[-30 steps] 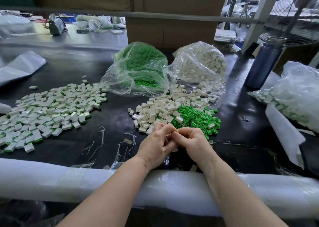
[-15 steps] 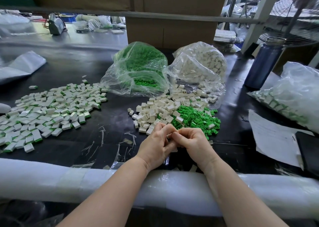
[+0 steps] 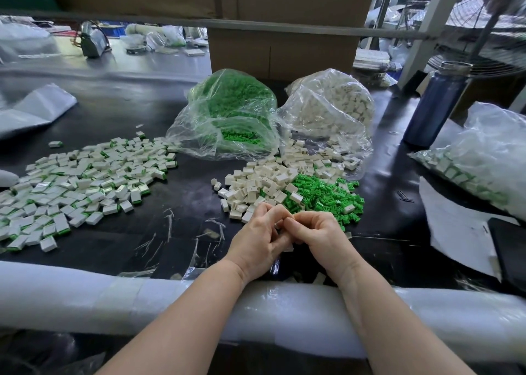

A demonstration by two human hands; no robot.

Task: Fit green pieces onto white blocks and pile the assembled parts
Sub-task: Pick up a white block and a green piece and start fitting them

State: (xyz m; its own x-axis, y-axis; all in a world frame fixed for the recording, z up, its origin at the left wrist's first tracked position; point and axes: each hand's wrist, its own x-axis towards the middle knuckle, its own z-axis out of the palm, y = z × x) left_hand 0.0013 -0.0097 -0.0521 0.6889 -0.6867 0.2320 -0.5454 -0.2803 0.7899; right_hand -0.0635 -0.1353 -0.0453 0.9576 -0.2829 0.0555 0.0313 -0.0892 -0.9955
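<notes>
My left hand [image 3: 257, 240] and my right hand [image 3: 320, 238] meet fingertip to fingertip just in front of the loose parts, fingers curled round a small piece that is almost wholly hidden between them. Behind them lies a heap of white blocks [image 3: 262, 183], and to its right a heap of green pieces [image 3: 324, 195]. A wide spread of assembled white-and-green parts [image 3: 82, 183] covers the black table at the left.
A clear bag of green pieces [image 3: 230, 112] and a clear bag of white blocks [image 3: 333, 107] stand behind the heaps. A blue bottle [image 3: 435, 104], a bag of assembled parts [image 3: 478, 164] and a paper sheet [image 3: 455, 226] are at the right. White foam padding [image 3: 113, 297] lines the near edge.
Both hands stay together in the same spot with only slight finger movement. At the right, a white plastic sheet has moved off the paper and dark object.
</notes>
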